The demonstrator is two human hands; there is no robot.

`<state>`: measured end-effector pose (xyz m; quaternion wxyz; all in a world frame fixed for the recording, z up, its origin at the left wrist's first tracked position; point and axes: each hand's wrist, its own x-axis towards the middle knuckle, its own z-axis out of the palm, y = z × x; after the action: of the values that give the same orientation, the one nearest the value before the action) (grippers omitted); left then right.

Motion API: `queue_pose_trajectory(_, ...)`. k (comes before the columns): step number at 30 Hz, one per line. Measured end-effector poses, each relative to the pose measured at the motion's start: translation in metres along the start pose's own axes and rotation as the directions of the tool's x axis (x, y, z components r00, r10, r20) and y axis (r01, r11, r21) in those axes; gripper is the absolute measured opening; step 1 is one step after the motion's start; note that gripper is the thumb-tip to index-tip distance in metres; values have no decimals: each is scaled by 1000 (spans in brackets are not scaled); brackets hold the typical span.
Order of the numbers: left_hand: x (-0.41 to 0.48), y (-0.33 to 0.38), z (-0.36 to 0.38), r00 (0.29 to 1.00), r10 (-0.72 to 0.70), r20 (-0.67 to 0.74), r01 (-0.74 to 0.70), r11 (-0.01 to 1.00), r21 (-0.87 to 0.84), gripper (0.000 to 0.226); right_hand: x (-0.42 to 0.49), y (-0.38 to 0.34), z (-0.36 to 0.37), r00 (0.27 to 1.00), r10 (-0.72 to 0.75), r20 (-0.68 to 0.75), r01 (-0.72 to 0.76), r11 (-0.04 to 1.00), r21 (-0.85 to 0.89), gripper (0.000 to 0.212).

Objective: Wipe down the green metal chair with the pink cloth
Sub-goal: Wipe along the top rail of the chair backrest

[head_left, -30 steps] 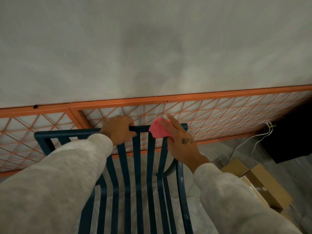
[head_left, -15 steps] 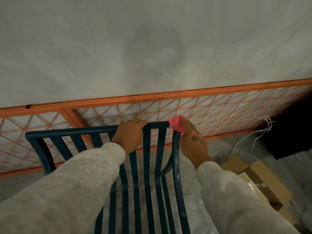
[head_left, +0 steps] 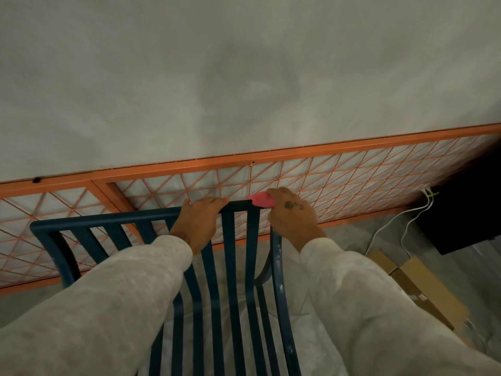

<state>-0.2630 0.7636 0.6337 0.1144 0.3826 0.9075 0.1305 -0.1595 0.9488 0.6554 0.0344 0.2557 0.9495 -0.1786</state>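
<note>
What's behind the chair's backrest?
An orange lattice panel stands behind the chair, against a grey wall. It shows through the slats; the left hand, the right hand with the pink cloth and both sleeves cover parts.

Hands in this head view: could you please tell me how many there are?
2. The left hand grips the top rail of the green chair, right of its middle; the right hand holds the pink cloth at the rail's right corner. No others seem hidden.

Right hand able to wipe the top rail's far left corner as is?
Probably not: the left hand grips the rail between the right hand, holding the pink cloth, and that corner.
</note>
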Motion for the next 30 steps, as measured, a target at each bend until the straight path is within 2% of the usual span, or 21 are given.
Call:
queue_pose_trajectory(2, -1, 4, -1, 1000, -1, -7, 1, 1000, 5, 74, 11, 0, -11, 996, 39, 79, -27, 990, -142, 38)
queue_pose_trajectory(5, -4, 8, -5, 1000, -18, 5, 18, 999, 48, 73, 29, -17, -20, 976, -46, 213, 116, 938, -327, 32)
queue_pose_trajectory(8, -4, 14, -11, 1000, -24, 10, 23, 996, 87, 71, 38, -38, -23, 941, -57, 333, 156, 947, -279, 28)
queue_pose_trajectory(10, -3, 13, -11, 1000, -27, 8, 27, 997, 79, 75, 38, -53, -19, 930, -101, 354, 193, 953, -233, 28)
queue_pose_trajectory(13, -3, 9, -6, 1000, -5, -29, 7, 997, 76, 73, 23, -58, 1, 938, -223, 267, 266, 954, -137, 38)
queue_pose_trajectory(15, -4, 8, -3, 999, -11, -34, 13, 997, 81, 70, 8, -47, 18, 942, -287, 176, 306, 947, -95, 55)
queue_pose_trajectory(18, -4, 7, 0, 999, -23, -32, 26, 995, 95, 64, -10, -18, 39, 924, -380, 45, 382, 910, -159, 84)
queue_pose_trajectory(22, -1, 4, 2, 1000, -13, -20, 15, 998, 63, 69, -17, 22, 46, 931, -357, -77, 337, 921, -197, 93)
queue_pose_trajectory(25, 0, 0, 3, 1000, -18, -9, 19, 998, 66, 68, -20, 46, 47, 950, -257, -179, 257, 966, -19, 89)
queue_pose_trajectory(27, 3, -2, 2, 1000, -20, 18, 19, 999, 28, 55, -24, 53, 44, 963, -188, -195, 222, 960, 169, 83)
queue_pose_trajectory(29, 5, 0, -5, 999, -27, 43, 29, 998, -52, 26, -29, 55, 35, 992, -38, -124, 90, 893, 442, 71)
queue_pose_trajectory(30, 7, 3, -9, 998, -28, 63, 33, 997, -65, 17, -32, 55, 31, 996, 43, -79, 12, 812, 583, 65)
